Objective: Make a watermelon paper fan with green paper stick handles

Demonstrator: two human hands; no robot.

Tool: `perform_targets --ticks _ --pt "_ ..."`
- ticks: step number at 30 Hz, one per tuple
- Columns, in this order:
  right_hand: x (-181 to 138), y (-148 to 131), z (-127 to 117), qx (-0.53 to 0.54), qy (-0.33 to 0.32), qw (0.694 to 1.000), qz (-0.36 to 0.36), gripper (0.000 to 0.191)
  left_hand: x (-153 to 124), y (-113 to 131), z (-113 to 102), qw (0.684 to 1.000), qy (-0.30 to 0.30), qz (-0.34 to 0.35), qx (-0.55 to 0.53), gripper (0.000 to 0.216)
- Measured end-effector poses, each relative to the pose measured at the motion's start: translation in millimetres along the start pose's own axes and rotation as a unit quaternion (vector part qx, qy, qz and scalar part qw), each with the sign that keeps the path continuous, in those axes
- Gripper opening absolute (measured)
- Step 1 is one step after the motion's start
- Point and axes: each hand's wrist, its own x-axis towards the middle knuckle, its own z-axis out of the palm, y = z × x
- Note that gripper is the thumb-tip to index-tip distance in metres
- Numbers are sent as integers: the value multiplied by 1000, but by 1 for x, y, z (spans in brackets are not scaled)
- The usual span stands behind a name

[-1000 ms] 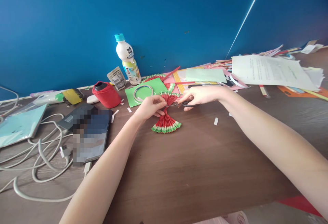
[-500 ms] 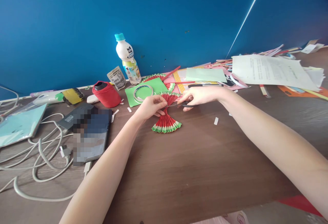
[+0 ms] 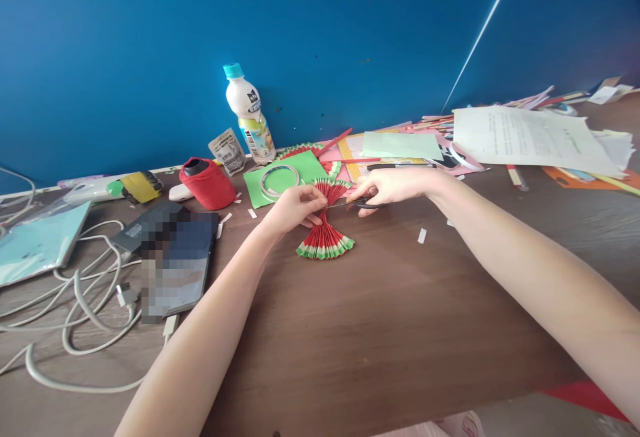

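A pleated red paper fan with white and green edging [image 3: 325, 237] lies on the brown table [image 3: 360, 330], pinched at its waist. My left hand [image 3: 294, 207] is closed on that waist from the left. My right hand [image 3: 388, 187] grips black scissors [image 3: 359, 204] whose blades point left at the fan's middle. The upper half of the fan spreads out behind my fingers.
A green sheet with a tape ring [image 3: 278, 179], a red pouch [image 3: 207, 183] and a drink bottle [image 3: 249, 115] stand behind the fan. A tablet [image 3: 173, 260] and white cables [image 3: 75, 303] lie at left. Loose papers [image 3: 525, 137] pile at the back right. Small paper scraps dot the table.
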Motion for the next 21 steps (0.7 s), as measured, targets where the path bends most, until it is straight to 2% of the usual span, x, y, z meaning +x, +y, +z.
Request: perform_targets --ticks 11,18,21 --pt "0 0 0 -4 3 1000 -4 53 0 -1 -1 1000 -5 2 0 19" --pt "-9 2 -9 -6 9 999 45 59 1 -2 -4 1000 -5 15 -11 21" --pt "-15 8 -17 -20 35 997 69 57 -1 4 -12 999 27 28 11 17"
